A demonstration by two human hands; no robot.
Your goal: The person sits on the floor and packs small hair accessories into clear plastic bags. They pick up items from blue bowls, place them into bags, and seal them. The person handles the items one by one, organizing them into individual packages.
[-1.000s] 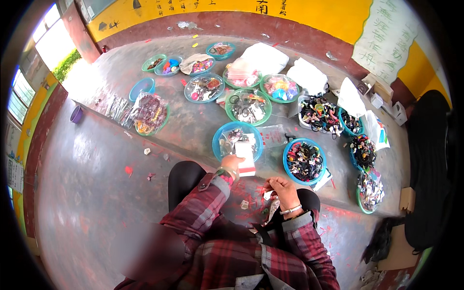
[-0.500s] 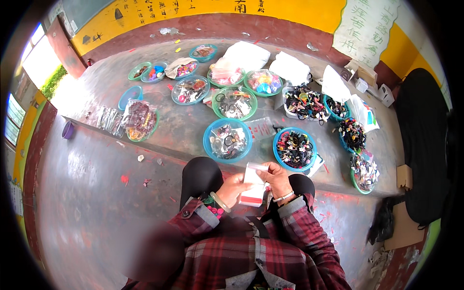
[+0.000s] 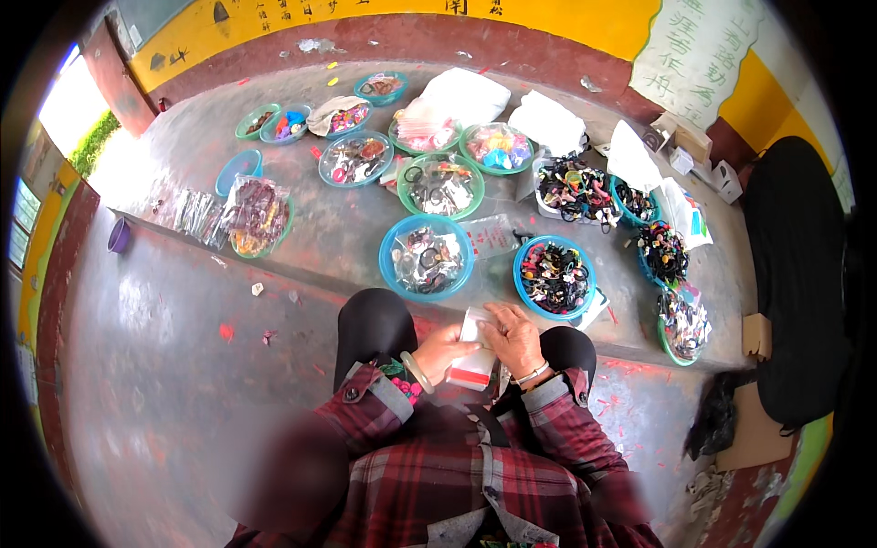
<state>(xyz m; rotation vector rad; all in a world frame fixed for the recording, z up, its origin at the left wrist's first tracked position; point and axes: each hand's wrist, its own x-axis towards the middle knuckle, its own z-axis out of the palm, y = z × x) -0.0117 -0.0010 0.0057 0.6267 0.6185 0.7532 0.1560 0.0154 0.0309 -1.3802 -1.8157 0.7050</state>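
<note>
A flat white packet with a red band (image 3: 471, 373) is held upright-slanted between my hands above my lap. My left hand (image 3: 440, 354) grips its left side, thumb lying across the front. Over its upper right part, my right hand (image 3: 514, 340) has its fingers bent and pressed against the packet; the fingertips are partly hidden. Just beyond my knees stand a blue basin (image 3: 384, 267) of small clear bags with dark hair ties and another blue basin (image 3: 555, 316) full of loose dark hair ties with coloured ornaments.
Several more basins, including a green one (image 3: 403, 194), stand on the raised concrete ledge (image 3: 338, 228). White sacks (image 3: 466, 96) lie behind them. At left are a stack of clear bags (image 3: 196, 217) and a purple pot (image 3: 119, 236); a black bag (image 3: 714, 416) lies at right.
My right hand has shifted from pinching the packet's upper edge to lying further over its front, back of the hand turned up. My left hand keeps its grip. The view has tilted slightly.
</note>
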